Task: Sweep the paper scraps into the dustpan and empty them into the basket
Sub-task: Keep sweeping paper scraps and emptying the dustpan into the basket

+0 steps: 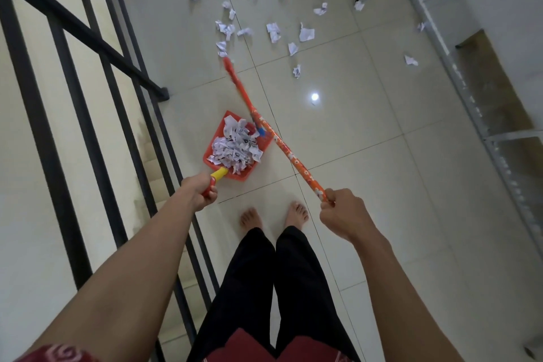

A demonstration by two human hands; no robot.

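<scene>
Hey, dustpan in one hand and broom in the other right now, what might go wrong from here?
1. The dustpan in the left hand is heaped with scraps right by the railing; a tilt could spill paper through to the stairs.
2. The broom in the right hand passes close by the heap and could knock pieces out.
3. Many loose scraps lie on the floor ahead; the full pan likely cannot take more before emptying.

The floor [367, 156] is pale glossy tile with thin grout lines. Crumpled paper scraps [306, 34] lie scattered across its far part, a few just beside a metal frame [456, 79] standing along the right wall. Two bare feet [296, 213] stand nearer, well apart from them.
</scene>
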